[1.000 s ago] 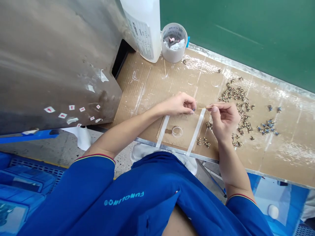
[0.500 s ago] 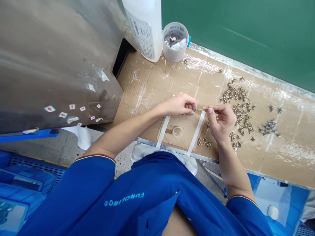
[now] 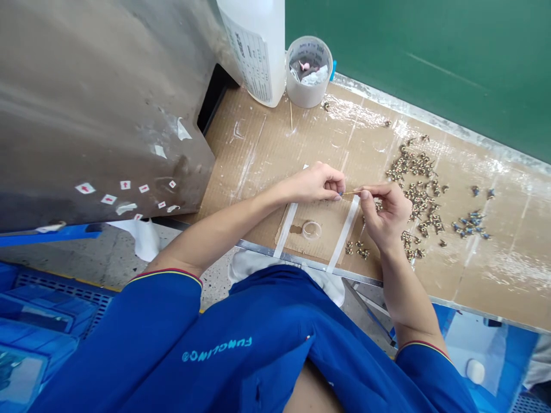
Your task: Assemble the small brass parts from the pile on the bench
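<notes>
My left hand (image 3: 328, 182) is closed in a pinch on a small part with a bit of blue, mostly hidden by the fingertips. Between thumb and fingers, my right hand (image 3: 386, 213) grips a thin wooden stick (image 3: 351, 193), its tip reaching the part at the left fingertips. Below the hands lies a small clear round dish (image 3: 311, 230), on a cardboard piece between two white tape strips. Many small brass-coloured metal parts (image 3: 424, 198) are scattered beside and beyond my right hand. Farther right is a smaller group of similar parts with blue on them (image 3: 471, 223).
A tape roll (image 3: 306, 94) holding scraps stands at the back beside a white plastic bottle (image 3: 262, 63). Another thin stick (image 3: 291, 117) lies in front. A metal panel (image 3: 103, 103) rises at left. The cardboard-covered table (image 3: 267, 155) borders a green surface (image 3: 422, 51).
The view has shifted very slightly. Both hands keep nearly the same pose, with the stick still touching or close to the small part.
</notes>
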`<action>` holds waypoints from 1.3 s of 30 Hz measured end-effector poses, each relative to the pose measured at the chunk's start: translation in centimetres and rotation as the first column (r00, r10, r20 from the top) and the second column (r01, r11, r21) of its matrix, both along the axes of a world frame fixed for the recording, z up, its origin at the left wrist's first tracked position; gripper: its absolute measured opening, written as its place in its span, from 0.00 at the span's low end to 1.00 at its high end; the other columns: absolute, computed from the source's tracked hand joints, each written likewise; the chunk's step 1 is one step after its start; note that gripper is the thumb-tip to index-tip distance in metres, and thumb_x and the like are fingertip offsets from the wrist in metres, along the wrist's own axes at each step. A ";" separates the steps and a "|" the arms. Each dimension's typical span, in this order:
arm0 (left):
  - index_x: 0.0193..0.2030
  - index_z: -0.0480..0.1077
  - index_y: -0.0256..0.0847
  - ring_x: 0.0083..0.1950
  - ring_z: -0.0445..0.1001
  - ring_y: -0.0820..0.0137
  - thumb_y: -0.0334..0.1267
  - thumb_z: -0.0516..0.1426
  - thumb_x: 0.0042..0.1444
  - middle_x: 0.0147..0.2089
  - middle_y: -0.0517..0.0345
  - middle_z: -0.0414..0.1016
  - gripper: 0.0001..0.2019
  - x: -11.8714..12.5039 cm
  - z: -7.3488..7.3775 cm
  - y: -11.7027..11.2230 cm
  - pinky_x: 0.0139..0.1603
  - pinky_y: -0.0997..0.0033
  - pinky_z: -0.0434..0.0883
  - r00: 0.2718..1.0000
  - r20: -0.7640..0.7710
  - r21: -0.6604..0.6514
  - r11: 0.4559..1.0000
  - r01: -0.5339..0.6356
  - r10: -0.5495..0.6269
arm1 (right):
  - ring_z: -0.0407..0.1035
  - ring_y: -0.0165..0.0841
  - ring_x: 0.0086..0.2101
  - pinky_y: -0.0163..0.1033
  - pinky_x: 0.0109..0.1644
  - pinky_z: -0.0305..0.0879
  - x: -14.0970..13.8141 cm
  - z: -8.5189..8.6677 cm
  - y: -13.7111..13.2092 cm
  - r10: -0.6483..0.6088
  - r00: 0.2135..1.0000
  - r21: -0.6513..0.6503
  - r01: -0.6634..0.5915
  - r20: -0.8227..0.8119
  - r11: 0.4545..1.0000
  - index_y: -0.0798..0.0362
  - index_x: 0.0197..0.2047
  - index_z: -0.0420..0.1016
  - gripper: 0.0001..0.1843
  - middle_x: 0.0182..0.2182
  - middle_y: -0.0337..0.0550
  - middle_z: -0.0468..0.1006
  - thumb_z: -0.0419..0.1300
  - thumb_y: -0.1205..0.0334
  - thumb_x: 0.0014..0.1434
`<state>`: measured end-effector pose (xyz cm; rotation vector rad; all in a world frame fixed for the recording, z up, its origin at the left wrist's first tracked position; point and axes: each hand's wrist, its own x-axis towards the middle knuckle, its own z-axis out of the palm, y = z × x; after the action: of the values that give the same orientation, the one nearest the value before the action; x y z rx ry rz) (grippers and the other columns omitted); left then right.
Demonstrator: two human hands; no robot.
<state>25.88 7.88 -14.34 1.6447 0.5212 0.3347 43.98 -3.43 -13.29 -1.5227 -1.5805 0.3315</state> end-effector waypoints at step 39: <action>0.32 0.74 0.34 0.31 0.69 0.77 0.28 0.64 0.55 0.29 0.61 0.73 0.03 -0.1 -0.1 0.3 0.39 0.75 0.69 1.000 0.009 0.028 1.000 0.010 -0.011 | 0.70 0.37 0.31 0.46 0.41 0.68 7.9 2.2 0.2 0.113 0.950 -0.467 0.039 0.292 0.883 0.48 0.37 0.82 0.05 0.30 0.41 0.77 0.65 0.65 0.58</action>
<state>25.80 8.14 -14.39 1.6720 0.5028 0.3430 51.85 -3.22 -11.05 -1.9948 -1.8710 0.5481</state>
